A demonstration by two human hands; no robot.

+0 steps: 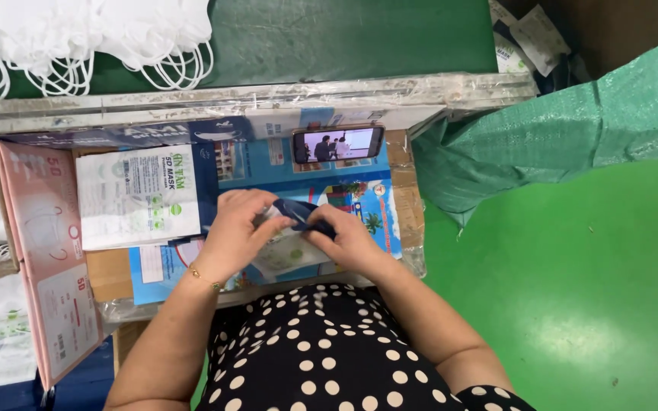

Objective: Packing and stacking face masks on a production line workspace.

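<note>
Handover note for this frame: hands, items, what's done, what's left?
Left hand: grip on a clear pouch at the bench front.
Right hand: grip on a dark blue mask, partly at the pouch mouth.
Stack of flat pouches lies to the left; phone stands behind; white masks on the green belt.
Done: mask partly in. Left: seat it fully.

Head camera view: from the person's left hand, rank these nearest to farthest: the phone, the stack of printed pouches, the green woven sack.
From the left hand:
1. Stack of printed pouches, just to its left on the bench.
2. Phone, propped up beyond the hands, slightly right.
3. Green woven sack, far right, off the bench.
</note>
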